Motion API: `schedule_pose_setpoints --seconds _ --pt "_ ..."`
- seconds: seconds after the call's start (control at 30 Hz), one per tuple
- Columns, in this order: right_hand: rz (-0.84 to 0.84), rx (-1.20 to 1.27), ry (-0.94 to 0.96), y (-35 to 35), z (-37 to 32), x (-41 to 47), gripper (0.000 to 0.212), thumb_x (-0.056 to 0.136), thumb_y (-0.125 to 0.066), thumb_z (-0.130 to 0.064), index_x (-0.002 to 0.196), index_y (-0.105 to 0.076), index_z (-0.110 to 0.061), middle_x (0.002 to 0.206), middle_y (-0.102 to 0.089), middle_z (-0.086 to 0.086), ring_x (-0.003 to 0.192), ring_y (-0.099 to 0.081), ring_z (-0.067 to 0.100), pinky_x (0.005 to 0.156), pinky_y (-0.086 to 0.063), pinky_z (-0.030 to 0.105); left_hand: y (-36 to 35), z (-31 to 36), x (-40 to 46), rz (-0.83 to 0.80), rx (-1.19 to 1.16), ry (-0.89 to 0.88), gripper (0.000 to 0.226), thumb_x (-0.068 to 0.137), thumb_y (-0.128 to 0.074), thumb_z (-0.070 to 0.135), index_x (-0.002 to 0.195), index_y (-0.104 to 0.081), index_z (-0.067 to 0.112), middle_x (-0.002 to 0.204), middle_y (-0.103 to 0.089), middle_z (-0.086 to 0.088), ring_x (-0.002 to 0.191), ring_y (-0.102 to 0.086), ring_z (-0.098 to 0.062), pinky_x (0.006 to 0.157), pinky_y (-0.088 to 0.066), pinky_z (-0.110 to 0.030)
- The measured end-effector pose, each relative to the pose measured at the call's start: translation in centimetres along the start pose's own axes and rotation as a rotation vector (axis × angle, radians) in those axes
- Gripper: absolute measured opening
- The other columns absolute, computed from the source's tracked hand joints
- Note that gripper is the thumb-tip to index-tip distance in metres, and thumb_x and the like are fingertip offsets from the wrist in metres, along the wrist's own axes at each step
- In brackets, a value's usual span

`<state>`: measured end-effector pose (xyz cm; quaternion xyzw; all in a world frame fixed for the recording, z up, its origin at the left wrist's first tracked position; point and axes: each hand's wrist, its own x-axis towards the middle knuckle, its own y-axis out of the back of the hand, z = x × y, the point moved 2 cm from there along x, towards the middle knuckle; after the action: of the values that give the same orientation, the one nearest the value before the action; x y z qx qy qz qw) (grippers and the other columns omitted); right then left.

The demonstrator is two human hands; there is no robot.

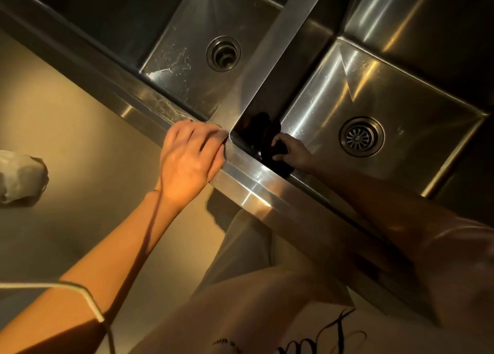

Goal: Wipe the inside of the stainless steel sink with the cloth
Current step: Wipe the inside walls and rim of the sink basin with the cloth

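A double stainless steel sink fills the upper view. Its right basin (374,91) has a round drain (361,136). My right hand (292,152) reaches down into the near left corner of that basin and grips a dark cloth (276,157), pressed against the basin's near wall and floor. The cloth is in deep shadow and partly hidden by my fingers. My left hand (191,157) rests on the front rim (254,182) where the divider (270,59) meets it, fingers curled over the edge, holding nothing else.
The left basin (187,46) has water drops and its own drain (223,53). A white crumpled object (20,178) lies on the floor at the left. A thin cord (88,297) hangs across my left forearm. My legs stand below the rim.
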<state>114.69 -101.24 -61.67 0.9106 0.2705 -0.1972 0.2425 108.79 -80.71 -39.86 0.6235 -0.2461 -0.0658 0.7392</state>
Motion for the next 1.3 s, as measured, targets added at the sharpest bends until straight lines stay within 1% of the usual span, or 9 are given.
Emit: schedule_pose_setpoints --seconds 0.23,0.37,0.43,0.53,0.67,0.8,0.9,1.07,1.3 --pt "-0.093 -0.023 0.008 0.5 -0.6 0.2 0.035 0.073 -0.07 0.006 0.1 -0.059 -0.014 0.103 -0.058 -0.003 0.103 -0.055 0.019 0.088 -0.045 0.031 0.8 1.0 -0.4 0.003 0.017 0.032 0.02 0.098 -0.055 0.018 0.107 -0.068 0.008 0.11 -0.067 -0.01 0.102 -0.06 -0.025 0.103 -0.037 -0.045" --pt "-0.133 -0.01 0.174 1.8 -3.4 -1.9 0.037 0.068 -0.067 0.012 0.097 -0.064 -0.01 0.096 -0.059 -0.006 0.095 -0.055 0.012 0.079 -0.041 0.014 1.4 1.9 -0.7 0.005 -0.009 0.065 0.021 0.098 -0.053 0.017 0.106 -0.068 0.006 0.109 -0.067 -0.012 0.101 -0.058 -0.025 0.1 -0.038 -0.044" --pt "-0.174 0.047 0.271 3.3 -5.8 -3.2 0.037 0.067 -0.066 0.015 0.098 -0.064 -0.005 0.095 -0.058 -0.007 0.093 -0.053 0.003 0.082 -0.039 0.008 1.5 2.2 -0.7 -0.008 -0.018 0.077 0.022 0.098 -0.051 0.018 0.108 -0.068 0.006 0.109 -0.067 -0.012 0.102 -0.057 -0.025 0.099 -0.038 -0.044" --pt "-0.247 0.12 0.419 5.5 -9.8 -5.3 0.037 0.07 -0.066 0.016 0.101 -0.062 -0.004 0.104 -0.057 -0.002 0.098 -0.053 -0.007 0.092 -0.039 0.011 1.7 2.5 -0.7 -0.027 -0.011 0.103 0.023 0.098 -0.051 0.017 0.11 -0.067 0.005 0.11 -0.066 -0.013 0.102 -0.057 -0.027 0.097 -0.039 -0.045" --pt "-0.298 0.094 0.557 7.7 -13.6 -7.4 0.037 0.077 -0.066 0.008 0.107 -0.06 -0.013 0.115 -0.054 -0.002 0.113 -0.054 0.011 0.096 -0.047 0.022 2.0 2.7 -0.6 -0.035 0.002 0.128 0.023 0.096 -0.051 0.014 0.11 -0.066 0.004 0.109 -0.064 -0.014 0.099 -0.056 -0.028 0.094 -0.04 -0.045" --pt "-0.364 0.144 0.434 7.6 -12.7 -6.9 0.037 0.081 -0.067 0.005 0.11 -0.057 -0.016 0.118 -0.053 -0.004 0.111 -0.053 0.008 0.092 -0.048 0.018 1.7 3.1 -0.3 -0.059 -0.007 0.127 0.024 0.096 -0.05 0.015 0.112 -0.066 0.005 0.11 -0.064 -0.014 0.101 -0.055 -0.028 0.093 -0.04 -0.044" --pt "-0.36 0.163 0.327 5.9 -9.6 -5.4 0.04 0.079 -0.067 0.009 0.111 -0.058 -0.013 0.116 -0.056 -0.001 0.11 -0.054 0.009 0.095 -0.044 0.018 1.3 3.4 -0.1 -0.068 -0.01 0.129 0.025 0.097 -0.05 0.016 0.113 -0.065 0.005 0.11 -0.064 -0.014 0.102 -0.056 -0.028 0.094 -0.039 -0.043" --pt "-0.37 -0.014 0.021 3.3 -3.0 -2.1 0.041 0.082 -0.064 0.004 0.115 -0.06 -0.02 0.116 -0.055 -0.002 0.109 -0.053 0.015 0.082 -0.042 0.017 0.3 4.0 0.3 -0.097 -0.031 0.076 0.027 0.099 -0.047 0.018 0.113 -0.066 0.005 0.112 -0.065 -0.013 0.103 -0.058 -0.027 0.097 -0.04 -0.042" --pt "-0.359 -0.01 -0.103 1.6 0.0 0.2 0.046 0.081 -0.059 0.005 0.114 -0.062 -0.027 0.12 -0.053 -0.003 0.115 -0.052 0.019 0.09 -0.04 0.023 -0.3 4.0 0.8 -0.139 -0.033 -0.018 0.025 0.098 -0.048 0.017 0.112 -0.065 0.005 0.109 -0.065 -0.012 0.104 -0.059 -0.026 0.099 -0.039 -0.044"
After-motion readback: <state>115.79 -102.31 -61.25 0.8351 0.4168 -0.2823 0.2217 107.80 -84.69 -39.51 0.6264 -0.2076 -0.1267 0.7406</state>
